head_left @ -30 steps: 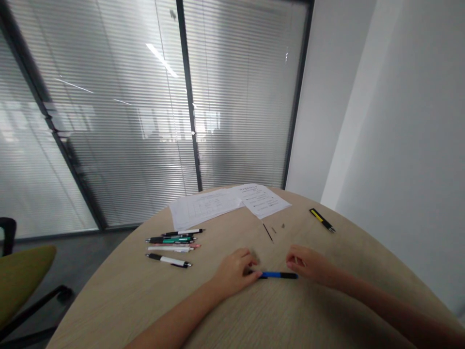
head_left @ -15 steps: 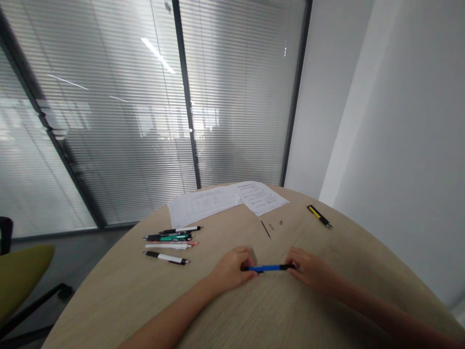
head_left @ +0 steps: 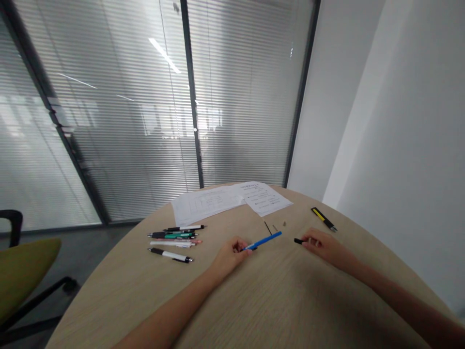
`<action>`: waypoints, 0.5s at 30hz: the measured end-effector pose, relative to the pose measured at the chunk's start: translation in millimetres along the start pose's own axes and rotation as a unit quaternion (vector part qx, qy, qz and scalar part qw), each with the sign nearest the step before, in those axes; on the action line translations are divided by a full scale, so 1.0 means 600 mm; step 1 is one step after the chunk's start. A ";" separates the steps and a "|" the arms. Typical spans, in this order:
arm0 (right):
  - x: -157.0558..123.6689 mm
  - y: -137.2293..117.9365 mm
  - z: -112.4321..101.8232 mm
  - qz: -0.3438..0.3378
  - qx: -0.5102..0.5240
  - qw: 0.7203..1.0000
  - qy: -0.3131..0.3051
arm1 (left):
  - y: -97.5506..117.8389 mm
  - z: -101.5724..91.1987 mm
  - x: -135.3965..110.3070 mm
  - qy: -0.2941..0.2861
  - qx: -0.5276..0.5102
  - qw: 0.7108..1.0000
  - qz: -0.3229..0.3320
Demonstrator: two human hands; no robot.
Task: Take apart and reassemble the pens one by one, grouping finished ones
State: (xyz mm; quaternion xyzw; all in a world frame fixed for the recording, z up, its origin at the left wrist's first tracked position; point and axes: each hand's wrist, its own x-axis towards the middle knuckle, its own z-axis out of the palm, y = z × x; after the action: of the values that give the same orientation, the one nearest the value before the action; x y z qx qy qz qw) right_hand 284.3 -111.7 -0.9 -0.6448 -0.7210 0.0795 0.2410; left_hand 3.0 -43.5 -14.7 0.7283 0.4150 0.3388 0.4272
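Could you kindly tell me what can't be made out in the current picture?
Head view: the left end of the blue barrel, hidden by the left hand.
Head view: the rest of the black piece, hidden by the right hand.
Head view: the wording on the printed sheets, too small and blurred.
Head view: what the small grey bit is, too small.
Head view: part of the chair, cut off by the left edge.
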 end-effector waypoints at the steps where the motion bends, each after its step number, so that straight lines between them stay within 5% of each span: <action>1: 0.005 0.001 0.004 0.007 -0.003 1.000 -0.002 | -0.002 0.000 0.001 0.015 -0.017 1.000 -0.002; 7: 0.046 -0.020 0.042 0.020 -0.010 1.000 -0.018 | -0.012 -0.001 0.010 0.100 -0.085 0.991 -0.003; 15: 0.108 -0.050 0.093 -0.013 0.007 1.000 -0.001 | -0.019 -0.004 0.011 0.140 -0.114 0.983 -0.025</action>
State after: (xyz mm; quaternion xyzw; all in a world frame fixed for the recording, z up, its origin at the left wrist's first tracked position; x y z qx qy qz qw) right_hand 229.0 -42.4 -20.9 -0.6338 -0.7287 0.0819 0.2460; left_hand 0.2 -33.5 -23.0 0.6098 0.4471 0.4718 0.4534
